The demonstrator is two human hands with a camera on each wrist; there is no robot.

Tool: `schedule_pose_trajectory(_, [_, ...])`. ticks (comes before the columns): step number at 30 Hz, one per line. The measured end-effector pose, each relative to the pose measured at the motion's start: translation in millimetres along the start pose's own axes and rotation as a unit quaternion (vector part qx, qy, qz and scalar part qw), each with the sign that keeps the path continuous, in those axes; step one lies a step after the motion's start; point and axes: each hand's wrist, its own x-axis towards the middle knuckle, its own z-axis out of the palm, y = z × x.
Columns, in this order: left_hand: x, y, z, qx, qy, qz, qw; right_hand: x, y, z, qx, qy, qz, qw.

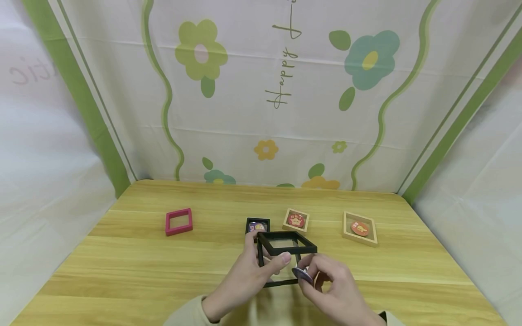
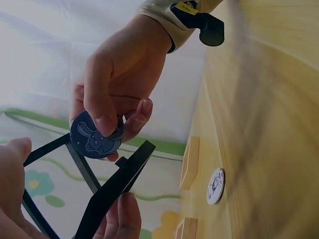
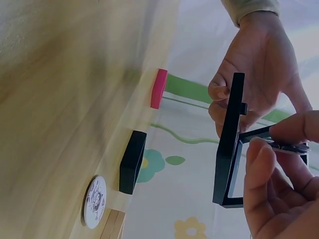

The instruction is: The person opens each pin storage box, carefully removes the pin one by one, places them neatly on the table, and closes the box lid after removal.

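One black frame (image 1: 290, 250), unfolded, near centre | left hand (image 1: 252, 270) grips it, partly hidden | right hand (image 1: 335, 281) pinches badge (image 2: 92, 144) at its right | step: seemingly loading badge | next: needs laying flat inside

- Black frame (image 1: 291, 250)
- Dark blue badge (image 2: 88, 137), bunny (image 2: 97, 144) in pale lines
- Pink frame (image 1: 179, 230)
- Yellow table (image 1: 122, 267), wood stripes
- White cloth (image 1: 232, 108), green, blue and orange flowers (image 1: 193, 68)

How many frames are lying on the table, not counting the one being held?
4. In the head view, left to right: pink frame, small black frame partly behind the left hand, smaller wooden frame, larger wooden frame. Part of the table is blocked, so another could be hidden.
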Motion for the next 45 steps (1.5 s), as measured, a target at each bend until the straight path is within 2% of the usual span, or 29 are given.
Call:
schedule_pose_trajectory(5, [0.2,-0.3,-1.5,0.008,0.011,0.004,0.9999,1.3,3.4,-1.4,0.007,0.009,-0.024,0.9996])
schedule_pose_trajectory(9, [0.4,1.1,-3.1,0.015,0.015,-0.001,0.9998,2.8,5.9,-5.0,0.010,0.009,-0.029,0.9995])
schedule_pose_trajectory(16, [0.0,3.1,-4.4,0.013,0.018,0.003,0.9998,8.1,12.6,-15.8,-0.024,0.016,0.015,0.9995])
schedule_pose_trajectory(22, [-0.6,3.4,-4.5,0.006,0.015,0.007,0.9998,10.3,16.6,-20.5,-0.050,0.029,0.017,0.9982])
schedule_pose_trajectory(33, [-0.5,5.9,-6.0,0.014,0.022,0.021,0.9994,12.9,14.4,-25.5,-0.049,0.042,0.036,0.9973])
schedule_pose_trajectory(38, [-0.3,6.7,-6.1,0.014,0.028,0.019,0.9993,14.2,15.3,-28.0,-0.066,0.035,0.060,0.9954])
schedule_pose_trajectory(45, [0.3,6.4,-6.1,0.014,0.029,0.019,0.9993,15.8,30.4,-34.3,-0.077,0.012,0.141,0.9870])
